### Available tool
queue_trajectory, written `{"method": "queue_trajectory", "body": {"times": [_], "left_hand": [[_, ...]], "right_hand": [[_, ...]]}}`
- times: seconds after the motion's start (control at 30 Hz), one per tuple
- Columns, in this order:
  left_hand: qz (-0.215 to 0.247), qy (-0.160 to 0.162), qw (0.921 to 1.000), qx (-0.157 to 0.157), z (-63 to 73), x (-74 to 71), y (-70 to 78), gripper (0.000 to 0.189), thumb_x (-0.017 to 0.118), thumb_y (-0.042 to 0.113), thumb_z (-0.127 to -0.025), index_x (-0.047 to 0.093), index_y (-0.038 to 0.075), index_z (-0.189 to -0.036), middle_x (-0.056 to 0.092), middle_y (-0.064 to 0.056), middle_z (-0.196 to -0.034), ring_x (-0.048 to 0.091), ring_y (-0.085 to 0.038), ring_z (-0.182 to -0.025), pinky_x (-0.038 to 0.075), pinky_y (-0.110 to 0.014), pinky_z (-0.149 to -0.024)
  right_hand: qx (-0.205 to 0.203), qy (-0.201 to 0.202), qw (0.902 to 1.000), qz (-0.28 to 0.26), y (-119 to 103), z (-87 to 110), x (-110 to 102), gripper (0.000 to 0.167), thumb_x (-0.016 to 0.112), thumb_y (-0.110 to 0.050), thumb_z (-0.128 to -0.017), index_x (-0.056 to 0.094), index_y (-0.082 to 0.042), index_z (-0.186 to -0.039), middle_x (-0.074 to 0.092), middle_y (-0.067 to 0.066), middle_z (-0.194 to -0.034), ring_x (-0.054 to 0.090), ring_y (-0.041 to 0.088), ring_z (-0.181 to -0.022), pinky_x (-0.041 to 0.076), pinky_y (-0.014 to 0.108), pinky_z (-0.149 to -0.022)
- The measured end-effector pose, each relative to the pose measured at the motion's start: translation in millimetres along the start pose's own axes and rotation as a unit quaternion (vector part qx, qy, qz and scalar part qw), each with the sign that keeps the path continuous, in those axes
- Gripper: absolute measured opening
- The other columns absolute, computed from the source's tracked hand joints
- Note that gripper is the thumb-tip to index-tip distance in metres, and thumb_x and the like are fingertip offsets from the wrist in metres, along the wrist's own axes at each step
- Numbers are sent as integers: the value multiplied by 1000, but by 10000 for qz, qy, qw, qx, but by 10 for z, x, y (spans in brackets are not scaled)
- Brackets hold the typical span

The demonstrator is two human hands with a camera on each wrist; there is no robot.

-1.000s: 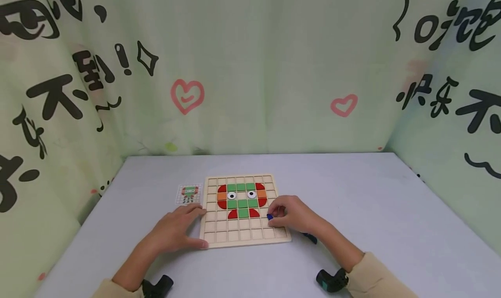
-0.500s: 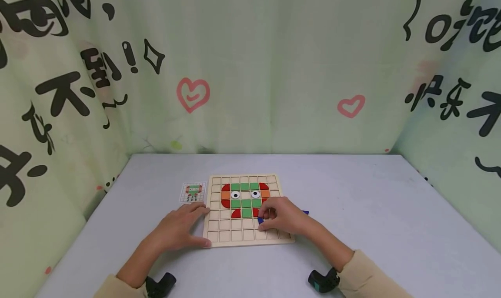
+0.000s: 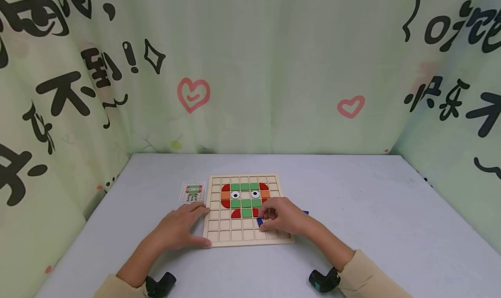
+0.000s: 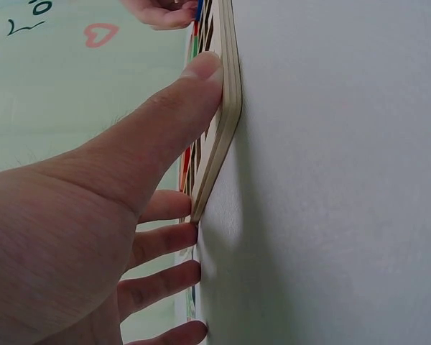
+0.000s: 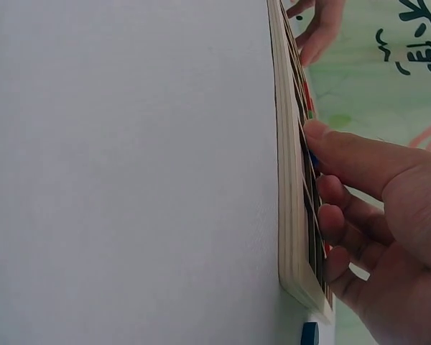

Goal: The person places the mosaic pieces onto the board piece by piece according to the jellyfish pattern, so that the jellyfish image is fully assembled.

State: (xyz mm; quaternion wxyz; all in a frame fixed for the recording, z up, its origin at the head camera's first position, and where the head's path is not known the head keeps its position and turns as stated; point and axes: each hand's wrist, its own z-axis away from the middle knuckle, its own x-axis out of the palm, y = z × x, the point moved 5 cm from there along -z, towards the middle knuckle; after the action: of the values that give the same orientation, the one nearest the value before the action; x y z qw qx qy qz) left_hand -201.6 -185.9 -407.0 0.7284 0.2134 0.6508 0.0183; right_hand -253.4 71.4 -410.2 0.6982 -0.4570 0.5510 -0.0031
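Observation:
In the head view a wooden grid board [image 3: 235,236] lies on the table, its squares partly filled with green, red and orange pieces and two eye pieces. My right hand [image 3: 285,215] pinches a small blue piece [image 3: 259,222] between thumb and fingers, low over the grid just below the red piece on the right. The hand hides part of the board's right side. At the board's left edge rests my left hand [image 3: 176,228], fingers spread, thumb on the near corner. The left wrist view shows that thumb [image 4: 203,68] against the board's side.
A small printed card [image 3: 193,192] with a similar coloured figure lies left of the board. Another blue piece [image 3: 305,212] shows beyond the right wrist. Black wrist devices [image 3: 161,285] sit at both cuffs. A printed curtain [image 3: 242,71] encloses the table.
My right hand has moved left over the board with the blue piece, then stayed almost still. The left hand keeps its place at the board's edge. The head view has shifted slightly.

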Motion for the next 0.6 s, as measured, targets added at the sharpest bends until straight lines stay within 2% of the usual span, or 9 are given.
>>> {"method": "queue_trajectory", "body": {"times": [0.3, 0.6], "left_hand": [[5, -49, 10000, 19, -13, 12, 25, 86, 82, 59, -64, 55, 17, -134, 48, -5, -144, 46, -30, -133, 42, -56, -101], [-69, 12, 10000, 27, -8, 24, -3, 86, 82, 58, -63, 56, 17, -133, 48, -6, -144, 46, -30, -132, 42, -55, -101]], "right_hand": [[193, 112, 9997, 81, 49, 75, -75, 19, 81, -23, -78, 71, -18, -94, 61, -9, -82, 54, 12, -76, 47, 21, -65], [541, 419, 9976, 131, 189, 288, -268, 18, 77, -16, -81, 70, -16, -98, 62, -6, -86, 54, 12, -79, 48, 20, -65]]}}
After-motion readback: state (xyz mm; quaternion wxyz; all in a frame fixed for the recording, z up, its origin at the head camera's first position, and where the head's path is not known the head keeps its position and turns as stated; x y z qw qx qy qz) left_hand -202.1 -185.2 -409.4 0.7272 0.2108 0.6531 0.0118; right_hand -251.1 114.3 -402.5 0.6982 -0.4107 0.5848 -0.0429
